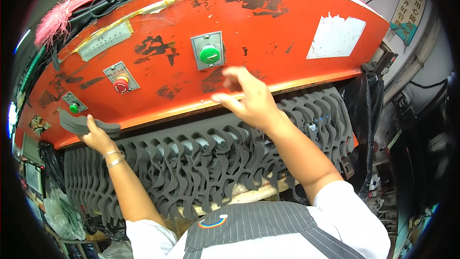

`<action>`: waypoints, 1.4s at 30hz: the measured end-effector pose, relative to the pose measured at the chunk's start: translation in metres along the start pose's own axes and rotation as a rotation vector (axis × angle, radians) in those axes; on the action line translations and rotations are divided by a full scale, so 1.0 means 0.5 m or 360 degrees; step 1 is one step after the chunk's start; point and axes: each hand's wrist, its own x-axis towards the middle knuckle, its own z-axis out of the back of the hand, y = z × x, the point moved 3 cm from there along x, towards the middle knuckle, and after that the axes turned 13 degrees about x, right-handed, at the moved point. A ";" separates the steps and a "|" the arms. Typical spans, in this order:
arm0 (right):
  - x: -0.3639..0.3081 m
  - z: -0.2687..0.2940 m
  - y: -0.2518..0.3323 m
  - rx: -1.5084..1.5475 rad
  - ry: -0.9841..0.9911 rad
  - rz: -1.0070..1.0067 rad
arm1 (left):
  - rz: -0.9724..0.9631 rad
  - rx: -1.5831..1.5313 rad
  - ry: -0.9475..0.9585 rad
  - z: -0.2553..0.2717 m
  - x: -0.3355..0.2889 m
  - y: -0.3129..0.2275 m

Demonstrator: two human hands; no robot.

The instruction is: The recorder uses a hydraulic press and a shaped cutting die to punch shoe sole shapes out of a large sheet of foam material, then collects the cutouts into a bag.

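Observation:
My left hand grips curved dark grey foam pieces, thumb on top; they look stacked, and I cannot tell how many there are. Below the larger green push button hovers my right hand, with nothing in it. Its thumb stands apart from the loosely bent fingers, and it does not appear to touch the button. A grey foam sheet, cut through with rows of curved openings, hangs or lies under the orange machine panel. My forearms hide parts of it.
Left along the panel are a red mushroom button and a small green button. Black plastic hangs at the panel's right end. A clear plastic bag is at lower left, and pink frayed strands lie on top.

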 end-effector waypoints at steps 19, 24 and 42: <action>-0.351 -0.079 0.059 0.1504 0.0598 -0.1805 | 0.0935 -0.0456 0.2280 0.008 -0.536 -0.146; -0.455 0.083 0.037 0.1451 -0.0042 -0.1671 | 0.0162 0.0084 0.2942 0.002 -0.565 -0.104; -0.790 0.759 0.086 -0.0450 -0.2198 -0.1600 | -0.1207 0.1579 0.1946 0.040 -0.519 -0.065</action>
